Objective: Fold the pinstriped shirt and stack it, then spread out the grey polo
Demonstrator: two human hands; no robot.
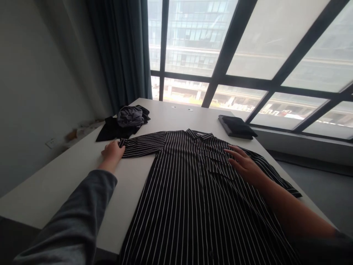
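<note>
A black shirt with white stripes (182, 191) lies spread out front side up, its collar toward the window and its hem toward me. My left hand (112, 151) is closed on the cuff end of the sleeve stretched out to the left. Over the chest on the right side, near the pocket, my right hand (244, 163) has its fingers apart and holds nothing. Whether its fingertips touch the cloth I cannot tell. The other sleeve slants down toward the table's right edge, partly hidden behind my right hand and forearm.
The shirt rests on a white table (132, 184). A crumpled heap of grey and black clothes (129, 117) sits at the back left. Folded dark clothes (237, 127) are stacked at the back right. Large windows (193, 44) and a dark curtain (124, 51) stand beyond.
</note>
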